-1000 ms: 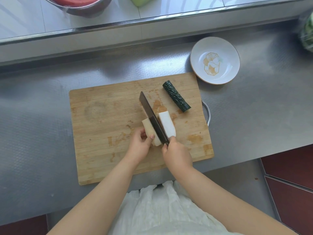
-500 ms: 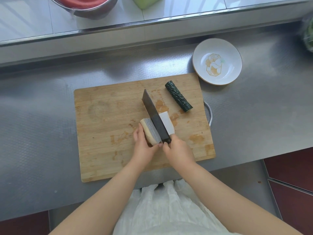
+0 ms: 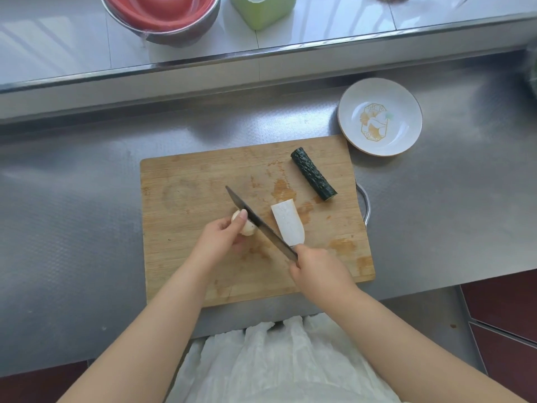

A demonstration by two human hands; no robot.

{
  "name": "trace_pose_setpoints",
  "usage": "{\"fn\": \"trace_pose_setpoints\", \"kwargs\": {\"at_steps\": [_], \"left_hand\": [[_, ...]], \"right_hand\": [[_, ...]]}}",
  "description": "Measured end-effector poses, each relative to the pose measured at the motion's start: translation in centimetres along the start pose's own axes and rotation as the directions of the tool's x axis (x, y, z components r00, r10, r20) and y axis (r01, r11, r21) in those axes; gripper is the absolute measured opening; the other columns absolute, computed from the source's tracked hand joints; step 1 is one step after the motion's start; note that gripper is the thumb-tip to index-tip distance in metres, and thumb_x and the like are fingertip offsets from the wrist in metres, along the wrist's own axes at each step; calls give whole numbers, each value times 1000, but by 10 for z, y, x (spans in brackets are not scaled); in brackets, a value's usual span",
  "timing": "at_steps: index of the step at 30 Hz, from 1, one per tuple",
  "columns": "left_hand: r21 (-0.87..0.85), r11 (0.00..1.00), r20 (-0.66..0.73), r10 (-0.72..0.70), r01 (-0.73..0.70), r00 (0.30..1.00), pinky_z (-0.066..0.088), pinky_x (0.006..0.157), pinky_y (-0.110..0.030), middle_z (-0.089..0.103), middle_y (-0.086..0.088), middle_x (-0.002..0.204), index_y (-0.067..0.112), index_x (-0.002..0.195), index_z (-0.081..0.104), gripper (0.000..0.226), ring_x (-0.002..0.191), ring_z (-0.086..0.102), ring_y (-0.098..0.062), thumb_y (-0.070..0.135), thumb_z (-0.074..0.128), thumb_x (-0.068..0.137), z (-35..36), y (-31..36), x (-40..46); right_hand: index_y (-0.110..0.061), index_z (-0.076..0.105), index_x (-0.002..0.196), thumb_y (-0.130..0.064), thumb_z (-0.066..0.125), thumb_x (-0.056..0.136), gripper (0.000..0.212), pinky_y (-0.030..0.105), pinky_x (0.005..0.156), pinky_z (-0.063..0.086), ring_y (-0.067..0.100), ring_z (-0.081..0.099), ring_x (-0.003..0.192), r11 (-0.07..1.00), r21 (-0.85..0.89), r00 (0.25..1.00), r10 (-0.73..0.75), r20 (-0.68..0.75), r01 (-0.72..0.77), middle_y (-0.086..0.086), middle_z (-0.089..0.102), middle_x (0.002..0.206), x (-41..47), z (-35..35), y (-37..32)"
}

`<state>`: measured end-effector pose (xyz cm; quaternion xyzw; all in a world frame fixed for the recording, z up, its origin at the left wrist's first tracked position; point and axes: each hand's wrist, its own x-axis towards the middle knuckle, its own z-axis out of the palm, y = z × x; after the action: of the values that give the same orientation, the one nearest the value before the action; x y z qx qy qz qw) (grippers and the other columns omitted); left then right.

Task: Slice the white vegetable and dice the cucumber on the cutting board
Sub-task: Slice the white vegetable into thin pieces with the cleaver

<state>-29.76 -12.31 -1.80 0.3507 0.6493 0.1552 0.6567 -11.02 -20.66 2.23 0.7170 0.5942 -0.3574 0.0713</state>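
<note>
On the wooden cutting board (image 3: 189,181) the white vegetable lies in two halves. One half (image 3: 288,222) rests cut face up, just right of the knife blade (image 3: 255,222). My left hand (image 3: 220,239) grips the other half (image 3: 247,228) left of the blade, mostly hiding it. My right hand (image 3: 319,271) holds the knife handle, with the blade running diagonally up-left between the halves. A dark green cucumber piece (image 3: 313,178) lies apart at the board's upper right.
A white plate (image 3: 379,116) with a gold motif sits on the steel counter (image 3: 72,213) beyond the board's right corner. On the raised ledge behind stand a metal bowl with red contents (image 3: 162,16) and a green container (image 3: 261,10). A metal handle (image 3: 365,207) sticks out at the board's right edge.
The two white halves have come apart: my left hand drew its half to the left, and the knife swung left with it, leaving the right half lying free.
</note>
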Motion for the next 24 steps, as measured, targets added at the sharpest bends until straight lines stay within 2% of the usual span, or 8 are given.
{"fn": "trace_pose_setpoints", "kwargs": {"at_steps": [3, 6, 8, 15, 20, 24], "left_hand": [[-88, 995, 85, -36, 43, 996, 50, 93, -33, 72, -2, 106, 13, 108, 69, 47, 103, 66, -15, 52, 62, 84, -5, 5, 1], [-144, 988, 149, -27, 49, 988, 48, 97, -35, 70, -3, 112, 12, 112, 66, 30, 108, 64, -16, 32, 62, 90, -6, 6, 1], [-139, 989, 145, -20, 40, 989, 47, 98, -36, 70, -1, 112, 13, 113, 65, 26, 110, 63, -16, 27, 61, 92, -6, 5, 1], [-149, 989, 129, 2, 18, 992, 48, 97, -33, 70, 5, 112, 18, 114, 64, 30, 109, 63, -10, 33, 64, 88, -8, 0, 0], [-102, 995, 149, 35, -19, 988, 44, 97, -28, 65, 6, 121, 18, 128, 57, 40, 118, 56, -8, 38, 53, 94, -7, -5, -5], [-49, 998, 141, 56, -50, 988, 42, 101, -30, 65, 9, 121, 22, 127, 58, 36, 118, 55, -8, 40, 49, 96, -4, -2, -10]], "right_hand": [[-17, 53, 106, -25, 41, 96, 18, 33, 55, 48, 27, 60, 71, 1000, 15, 1000, 5, 22, -5, 5, 63, 80, 1, 4, -7], [-17, 53, 105, -25, 40, 96, 18, 32, 55, 46, 25, 58, 70, 999, 37, 999, 22, 23, -23, 4, 61, 78, 4, 5, -8], [-17, 54, 104, -26, 40, 95, 18, 33, 54, 46, 24, 58, 69, 999, 42, 999, 25, 29, -26, 3, 60, 77, 5, 6, -8], [-17, 55, 98, -26, 41, 94, 17, 29, 50, 41, 22, 56, 66, 996, 74, 999, 37, 24, -39, 1, 58, 73, 8, 5, -8], [-18, 55, 105, -24, 40, 95, 19, 31, 53, 45, 24, 58, 68, 997, 76, 999, 32, 17, -34, 3, 61, 76, 13, 7, -15], [-18, 56, 104, -24, 41, 94, 20, 34, 56, 51, 24, 58, 67, 994, 95, 999, 45, 13, -46, 2, 61, 74, 17, 6, -18]]}}
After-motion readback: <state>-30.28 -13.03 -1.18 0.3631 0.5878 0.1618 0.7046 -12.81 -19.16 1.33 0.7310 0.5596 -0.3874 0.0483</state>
